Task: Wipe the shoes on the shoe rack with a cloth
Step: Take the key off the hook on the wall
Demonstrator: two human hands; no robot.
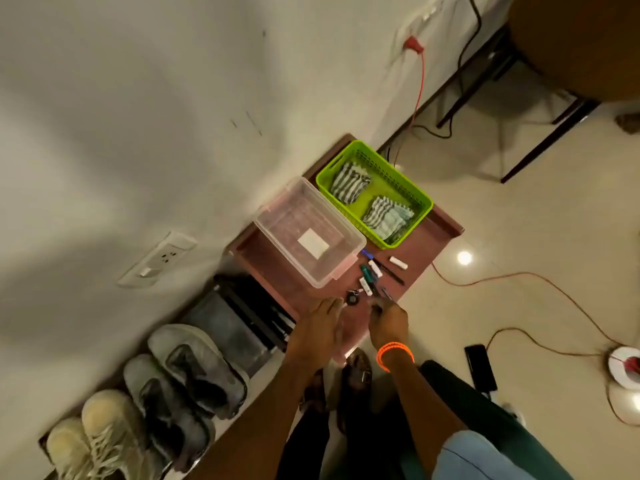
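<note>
Two grey shoes point(195, 370) and a beige pair point(110, 433) stand in a row on a low rack point(252, 318) along the wall at lower left. Striped folded cloths point(349, 183) lie in a green basket point(420, 197) on a maroon stool point(441, 225). My left hand point(320, 318) rests flat on the stool's near edge, fingers straight, beside a small black round object point(352, 299). My right hand point(388, 320), with an orange bracelet, has its fingers curled round a dark pen point(381, 297) among several loose markers point(372, 271). Neither hand touches a shoe or a cloth.
A clear plastic box point(311, 233) sits on the stool next to the basket. On the floor to the right lie a black phone point(479, 367), an orange cable point(540, 282) and a white cable reel point(623, 365). A wall socket point(161, 259) is at left; black table legs point(540, 140) stand at back.
</note>
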